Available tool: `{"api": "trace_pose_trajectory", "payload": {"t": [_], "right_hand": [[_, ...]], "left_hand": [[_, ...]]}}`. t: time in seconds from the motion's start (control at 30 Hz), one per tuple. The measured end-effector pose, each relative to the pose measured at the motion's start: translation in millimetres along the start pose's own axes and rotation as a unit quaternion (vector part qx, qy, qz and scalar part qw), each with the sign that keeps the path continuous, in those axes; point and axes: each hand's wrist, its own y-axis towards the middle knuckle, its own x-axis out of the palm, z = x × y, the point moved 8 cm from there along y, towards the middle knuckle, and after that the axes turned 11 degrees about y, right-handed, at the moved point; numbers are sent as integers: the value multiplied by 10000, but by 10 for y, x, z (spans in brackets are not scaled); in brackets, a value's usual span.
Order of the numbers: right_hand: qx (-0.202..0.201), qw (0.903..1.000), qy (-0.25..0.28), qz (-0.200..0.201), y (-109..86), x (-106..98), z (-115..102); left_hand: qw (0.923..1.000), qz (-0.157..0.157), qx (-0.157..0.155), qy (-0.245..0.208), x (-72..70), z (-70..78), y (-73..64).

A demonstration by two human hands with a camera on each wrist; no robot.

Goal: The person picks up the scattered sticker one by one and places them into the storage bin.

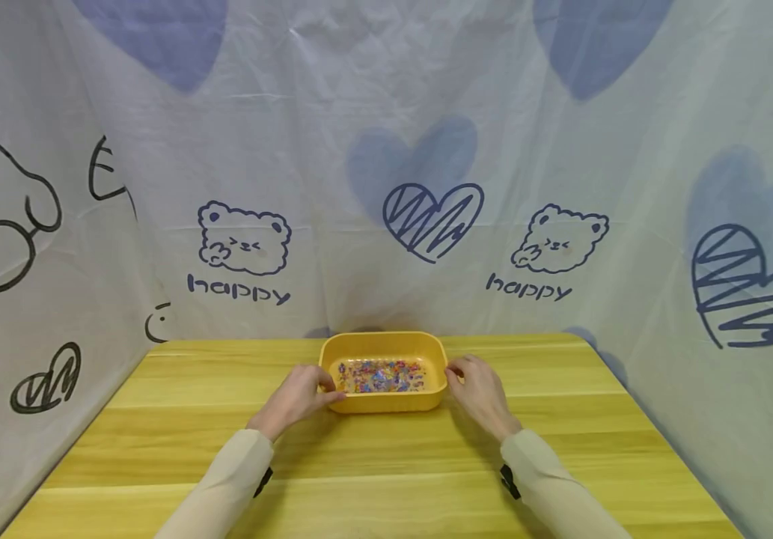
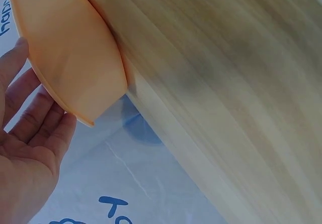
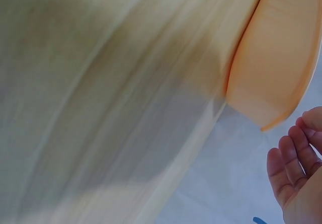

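A yellow-orange tray [image 1: 386, 338] stands at the far middle of the wooden table [image 1: 386, 471], with a layer of small multicoloured beads [image 1: 381, 376] on its floor. My left hand [image 1: 300, 395] lies against the tray's left end, its thumb along the near left corner. In the left wrist view its fingers [image 2: 35, 118] are straight beside the tray's outer wall [image 2: 70, 48]. My right hand [image 1: 477, 385] sits at the tray's right end, fingers loosely bent by the rim. The right wrist view shows a small gap between those fingers [image 3: 294, 158] and the tray [image 3: 271, 58].
A white cloth printed with bears, hearts and the word "happy" [image 1: 238, 288] hangs behind and on both sides of the table. The tray stands close to the table's far edge [image 1: 258, 343]. Bare wood lies between the tray and me.
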Motion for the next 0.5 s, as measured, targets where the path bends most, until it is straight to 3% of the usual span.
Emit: {"api": "trace_pose_trajectory", "payload": {"t": [0.23,0.5], "right_hand": [[4,9999,-136,40,-24,-63,50],[308,9992,-149,-192,-62,-101,161]], "left_hand": [[10000,3,84,-8,24,-7,-11],[9986,351,360,139,-19,20,-26]]}}
